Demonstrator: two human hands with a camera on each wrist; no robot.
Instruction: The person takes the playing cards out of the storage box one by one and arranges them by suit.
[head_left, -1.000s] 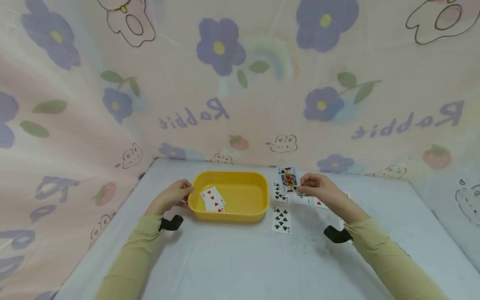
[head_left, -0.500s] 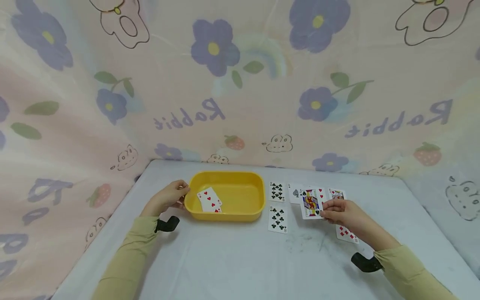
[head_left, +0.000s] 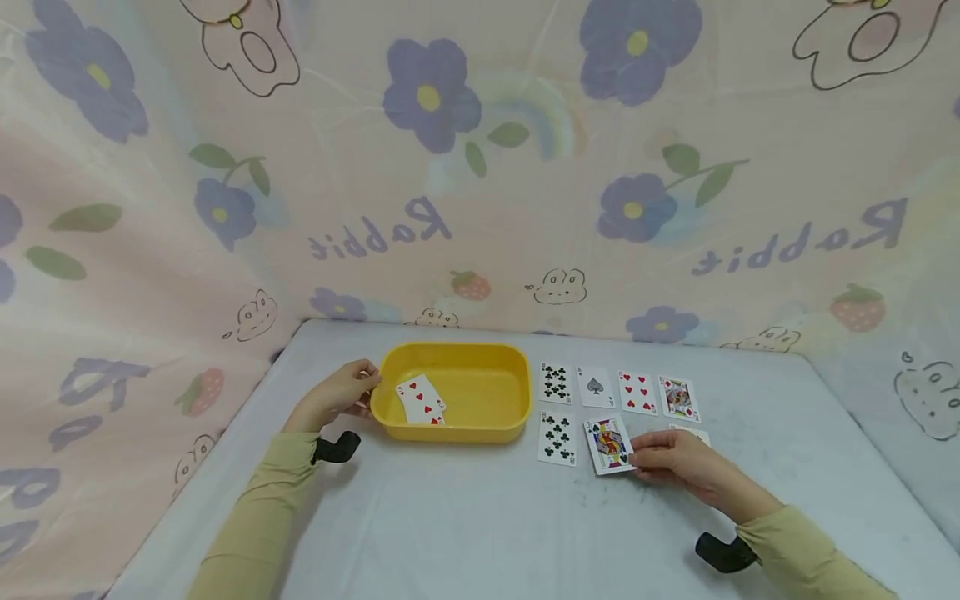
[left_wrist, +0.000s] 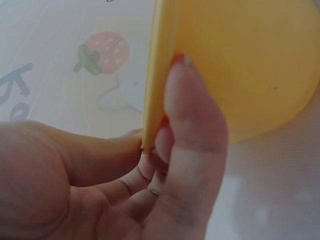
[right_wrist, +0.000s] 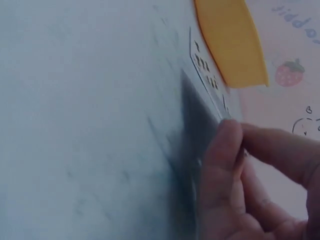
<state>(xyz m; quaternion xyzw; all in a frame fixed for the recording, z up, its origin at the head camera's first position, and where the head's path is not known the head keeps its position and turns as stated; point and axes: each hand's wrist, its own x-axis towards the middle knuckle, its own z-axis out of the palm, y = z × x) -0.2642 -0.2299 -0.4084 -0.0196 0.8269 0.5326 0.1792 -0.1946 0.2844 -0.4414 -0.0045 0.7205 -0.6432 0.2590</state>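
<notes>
In the head view my left hand [head_left: 341, 393] pinches the left rim of a yellow plastic tray [head_left: 491, 432], its thumb and fingers around the edge in the left wrist view. Two heart playing cards [head_left: 420, 396] lie overlapping inside the tray. My right hand [head_left: 686, 467] pinches a jack of spades [head_left: 606, 442] by its right edge, face up, below the ace of spades [head_left: 596, 387]. A dark shadow shows beneath the card in the right wrist view. Left of it lies a clubs card [head_left: 557, 437]; another card [head_left: 693, 433] is partly hidden behind my right hand.
In the upper row, the ace lies between a clubs card [head_left: 556, 383] and a hearts card [head_left: 637, 392]. A red face card [head_left: 679, 399] ends that row. A patterned cloth [head_left: 480, 208] hangs behind the white-covered table [head_left: 450, 525].
My right hand has carried the jack of spades from over the upper row rightward, then down toward me and slightly left, uncovering the upper row. My left hand has kept its hold on the tray.
</notes>
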